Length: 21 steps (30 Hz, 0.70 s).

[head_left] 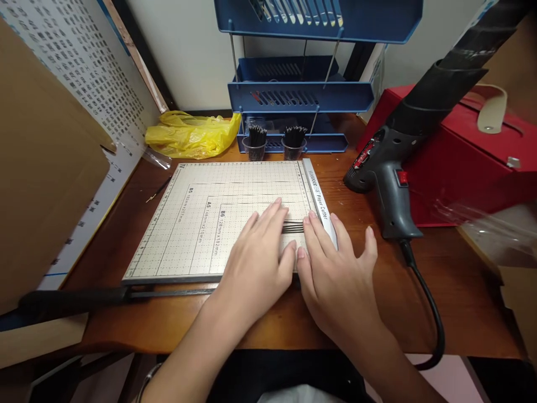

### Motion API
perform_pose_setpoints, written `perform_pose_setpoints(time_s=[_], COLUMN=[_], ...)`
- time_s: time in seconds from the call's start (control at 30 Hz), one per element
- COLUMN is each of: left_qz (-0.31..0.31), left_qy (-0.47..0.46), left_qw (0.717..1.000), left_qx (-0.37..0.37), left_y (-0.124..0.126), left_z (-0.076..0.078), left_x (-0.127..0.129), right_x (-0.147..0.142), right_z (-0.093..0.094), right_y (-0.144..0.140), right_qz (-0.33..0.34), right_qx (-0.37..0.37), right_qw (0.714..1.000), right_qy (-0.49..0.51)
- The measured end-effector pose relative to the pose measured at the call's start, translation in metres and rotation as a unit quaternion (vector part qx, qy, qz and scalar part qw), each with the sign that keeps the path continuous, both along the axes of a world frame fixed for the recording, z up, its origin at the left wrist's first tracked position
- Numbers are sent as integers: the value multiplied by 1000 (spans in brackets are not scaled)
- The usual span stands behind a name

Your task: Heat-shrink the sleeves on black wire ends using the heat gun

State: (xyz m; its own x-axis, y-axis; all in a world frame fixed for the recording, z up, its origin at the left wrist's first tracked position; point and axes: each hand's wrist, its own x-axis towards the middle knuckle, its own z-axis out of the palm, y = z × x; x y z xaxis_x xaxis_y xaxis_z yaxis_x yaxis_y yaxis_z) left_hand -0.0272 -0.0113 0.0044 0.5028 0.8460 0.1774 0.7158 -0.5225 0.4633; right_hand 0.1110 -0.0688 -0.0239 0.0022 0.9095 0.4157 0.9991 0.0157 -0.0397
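cutter board (188,224): strands (292,227) between 2 hands

The left hand (258,254) and right hand (335,263) cover most of the thin black strips (292,227); the heat gun's (394,162) nozzle runs off the top edge.
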Motion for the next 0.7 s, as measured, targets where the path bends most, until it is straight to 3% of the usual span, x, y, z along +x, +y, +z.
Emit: perform_pose_setpoints(time_s=[0.2,0.7], left_qz=[52,36], left_qy=[-72,-80], left_qw=[995,996], left_qx=[-42,4], left_y=[14,7], left_z=[-1,-9], left_x=[2,1], right_x=[-2,0], right_z=[-6,-13], right_y=[1,2], right_qz=[-9,-5], right_qx=[13,42], right_qw=[1000,999], right_qy=[2,-1])
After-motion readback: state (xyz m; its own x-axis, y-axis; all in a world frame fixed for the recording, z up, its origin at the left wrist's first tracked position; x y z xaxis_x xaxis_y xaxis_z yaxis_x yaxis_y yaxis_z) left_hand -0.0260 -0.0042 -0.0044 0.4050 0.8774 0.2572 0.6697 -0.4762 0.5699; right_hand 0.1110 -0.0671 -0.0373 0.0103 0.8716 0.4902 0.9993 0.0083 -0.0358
